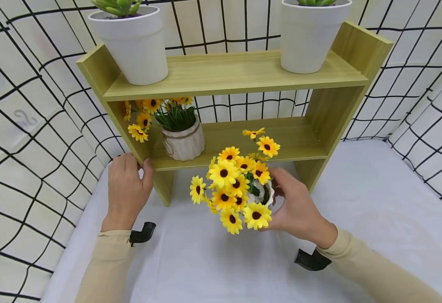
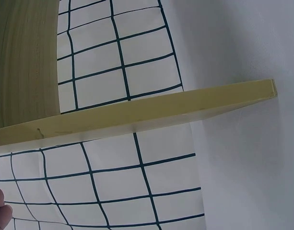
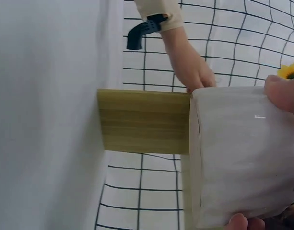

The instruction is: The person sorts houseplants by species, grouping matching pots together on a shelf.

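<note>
My right hand (image 1: 298, 210) grips a white flowerpot (image 3: 247, 155) of yellow artificial sunflowers (image 1: 230, 191), held in front of the lower board of a wooden shelf (image 1: 239, 73). In the right wrist view the thumb and fingertips lie on opposite sides of this pot, and its flat base faces the table. At the shelf's left side panel, my left hand (image 1: 128, 189) holds the front edge, thumb on the inner side and fingers outside. Only fingertips (image 2: 0, 211) of it show in the left wrist view, beside the panel (image 2: 137, 112).
On the lower board at left stands another sunflower pot (image 1: 184, 139). Two white pots with green succulents, a left one (image 1: 135, 50) and a right one (image 1: 308, 40), stand on the upper board. Black wire grid (image 1: 27, 139) surrounds the white-covered table (image 1: 205, 269).
</note>
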Motion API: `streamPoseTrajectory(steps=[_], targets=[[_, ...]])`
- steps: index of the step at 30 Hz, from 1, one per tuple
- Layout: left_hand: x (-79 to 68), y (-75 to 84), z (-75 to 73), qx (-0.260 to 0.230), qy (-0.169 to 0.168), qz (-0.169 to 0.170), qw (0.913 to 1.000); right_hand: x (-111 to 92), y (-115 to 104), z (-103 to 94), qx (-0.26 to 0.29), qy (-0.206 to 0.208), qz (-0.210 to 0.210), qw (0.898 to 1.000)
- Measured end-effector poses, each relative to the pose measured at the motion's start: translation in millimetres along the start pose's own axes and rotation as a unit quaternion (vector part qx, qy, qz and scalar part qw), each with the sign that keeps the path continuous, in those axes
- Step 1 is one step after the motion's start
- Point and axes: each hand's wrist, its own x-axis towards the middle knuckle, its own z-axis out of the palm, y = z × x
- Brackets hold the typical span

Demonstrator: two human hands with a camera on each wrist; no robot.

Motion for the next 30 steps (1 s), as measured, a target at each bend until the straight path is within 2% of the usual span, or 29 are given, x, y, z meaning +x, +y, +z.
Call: streamPoseTrajectory(steps=[5,11,18,30], targets=[[-0.8,-1.6,-0.9,0.005,-0.007,0.000,1.0000,8.7,-6.6,-11.2,-0.018,0.041,0.000,0.999],[-0.8,-2.1,-0.8,0.009,-0.007,0.001,0.9999,21.7,-13.0,-23.0,-0.007,0.074,0.037,0.996],[-1.1,-2.7,0.4,0.017,-0.003,0.000,0.9999,37.1,-12.2,-35.6,0.024,0.094,0.078,0.992],[0.2,-2.1,-1.5,0.018,-0.010,0.006,0.9998,53.3,3.2,-44.9,-0.026,0.117,0.116,0.986]])
